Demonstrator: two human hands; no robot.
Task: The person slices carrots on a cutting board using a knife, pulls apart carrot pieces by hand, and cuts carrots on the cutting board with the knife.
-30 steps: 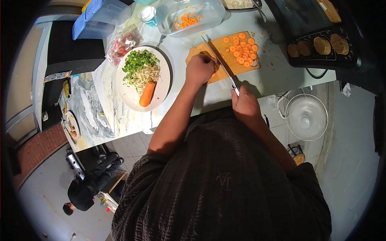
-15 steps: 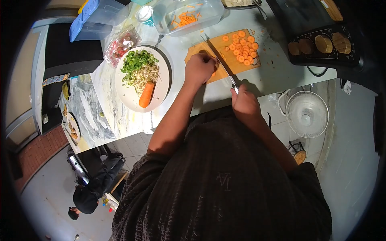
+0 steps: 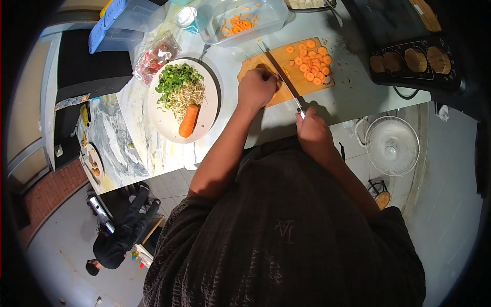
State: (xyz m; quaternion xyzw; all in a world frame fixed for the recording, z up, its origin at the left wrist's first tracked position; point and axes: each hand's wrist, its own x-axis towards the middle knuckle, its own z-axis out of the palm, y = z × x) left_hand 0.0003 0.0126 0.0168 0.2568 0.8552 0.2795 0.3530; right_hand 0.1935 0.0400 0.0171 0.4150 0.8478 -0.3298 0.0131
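My left hand (image 3: 257, 89) is closed over the left part of a wooden cutting board (image 3: 322, 88), with bits of carrot showing beside its fingers; most of what it holds is hidden. In my right hand (image 3: 314, 130) is the handle of a knife (image 3: 288, 87), whose long blade lies diagonally across the board, close to my left fingers. Several round carrot slices (image 3: 313, 64) are spread on the board's right part. Left of my hands, a white plate (image 3: 166, 131) bears chopped greens (image 3: 176, 78), bean sprouts (image 3: 176, 102) and a carrot piece (image 3: 188, 121).
A clear container (image 3: 273, 23) with carrot strips stands behind the board, beside a white and teal cup (image 3: 186, 19). A plastic bag (image 3: 156, 53) lies by the plate. A black appliance (image 3: 414, 64) is at right, a strainer (image 3: 392, 146) below. Another person (image 3: 110, 250) is at lower left.
The whole view has shifted slightly. Both hands and the knife stay in nearly the same place over the board. The other person's legs have moved a little.
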